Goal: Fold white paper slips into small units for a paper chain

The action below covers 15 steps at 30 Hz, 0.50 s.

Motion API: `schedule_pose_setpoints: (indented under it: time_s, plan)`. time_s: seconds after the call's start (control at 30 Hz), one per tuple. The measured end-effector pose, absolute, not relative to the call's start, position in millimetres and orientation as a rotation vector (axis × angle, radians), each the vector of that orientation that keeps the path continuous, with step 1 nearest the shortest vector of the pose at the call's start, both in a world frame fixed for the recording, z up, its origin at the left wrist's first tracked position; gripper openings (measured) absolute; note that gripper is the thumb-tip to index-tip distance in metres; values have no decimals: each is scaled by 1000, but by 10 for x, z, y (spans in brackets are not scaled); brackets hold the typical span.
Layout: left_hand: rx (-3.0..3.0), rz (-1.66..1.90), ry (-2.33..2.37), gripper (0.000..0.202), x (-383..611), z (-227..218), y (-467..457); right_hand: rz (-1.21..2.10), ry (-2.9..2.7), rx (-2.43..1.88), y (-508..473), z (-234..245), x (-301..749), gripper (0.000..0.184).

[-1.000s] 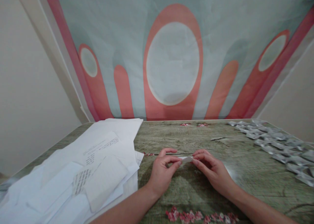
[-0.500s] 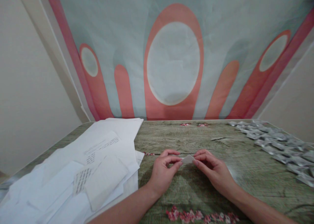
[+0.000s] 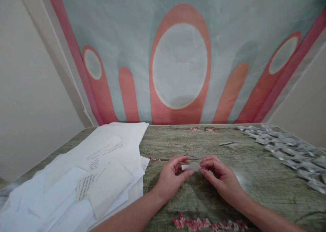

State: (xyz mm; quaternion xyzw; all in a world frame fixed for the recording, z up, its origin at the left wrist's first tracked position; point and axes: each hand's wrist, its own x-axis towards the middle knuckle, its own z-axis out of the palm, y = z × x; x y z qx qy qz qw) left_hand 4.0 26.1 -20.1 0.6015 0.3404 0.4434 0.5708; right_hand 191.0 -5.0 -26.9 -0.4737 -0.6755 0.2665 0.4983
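A small folded piece of white paper (image 3: 193, 166) is held just above the table between my two hands, with a pointed peak in its upper edge. My right hand (image 3: 220, 172) pinches its right end between thumb and fingers. On the left side, my left hand (image 3: 171, 174) has its thumb against the paper's lower edge and its fingers curled around the left end. Part of the paper is hidden by the fingers on both sides.
A loose pile of white paper sheets (image 3: 109, 157), some printed, covers the table's left side. Rows of small folded grey-white paper pieces (image 3: 285, 145) lie at the far right. The wood-patterned table (image 3: 165, 138) has pink flower prints and meets a patterned backdrop (image 3: 180, 116).
My left thumb has slid slightly right along the paper and its fingers have loosened, so more of the paper's left end shows. My right hand has barely shifted.
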Motion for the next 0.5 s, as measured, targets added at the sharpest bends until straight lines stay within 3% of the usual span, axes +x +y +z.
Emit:
schedule_pose_setpoints:
  time_s: [0.17, 0.5]
  plan:
    - [1519, 860, 840, 34, 21, -172, 244, 601, -1716, -1130, -92, -250, 1888, 11]
    - [1721, 833, 919, 10, 2, -125, 234, 579, -1763, -1070, -134, -252, 1866, 11]
